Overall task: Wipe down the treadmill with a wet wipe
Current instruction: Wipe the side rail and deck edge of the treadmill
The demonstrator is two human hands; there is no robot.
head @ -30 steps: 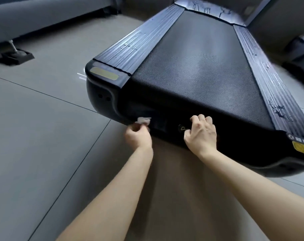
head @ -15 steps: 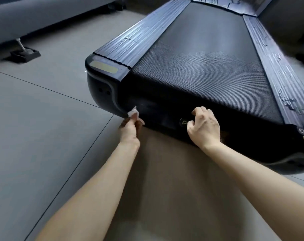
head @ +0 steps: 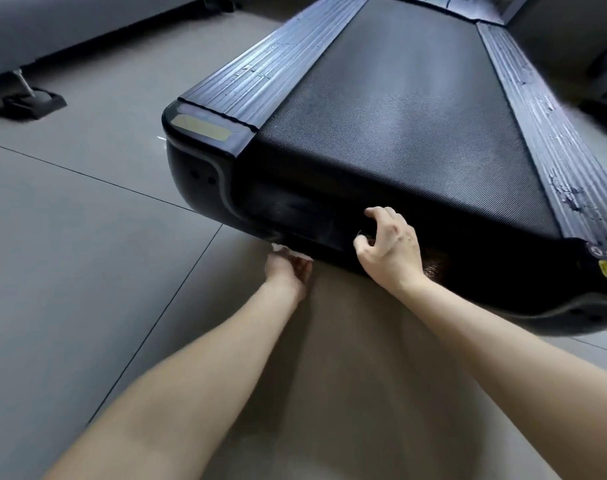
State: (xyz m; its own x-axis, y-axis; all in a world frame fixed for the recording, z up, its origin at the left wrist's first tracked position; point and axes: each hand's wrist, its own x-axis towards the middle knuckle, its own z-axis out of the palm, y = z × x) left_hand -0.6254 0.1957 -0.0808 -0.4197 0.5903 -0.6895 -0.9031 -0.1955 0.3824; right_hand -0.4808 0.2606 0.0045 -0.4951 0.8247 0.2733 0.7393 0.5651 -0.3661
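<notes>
We logged a black treadmill (head: 392,109) lying across the centre and upper right of the frame on a grey tiled floor (head: 70,265), its near end facing the camera. The ribbed side rails ran toward the top of the frame, and a yellow sticker (head: 201,126) sat on the near left corner. The left hand (head: 288,268), centre frame, was at the lower edge of the treadmill's end panel, its fingers reaching under the edge and pressing a white wet wipe (head: 288,250) against it; only a small part of the wipe showed above the hand. The right hand (head: 390,249), just right of it, rested against the same end panel with fingers curled onto the surface, holding nothing we could see. A black furniture foot (head: 32,100) stood at the upper left.
</notes>
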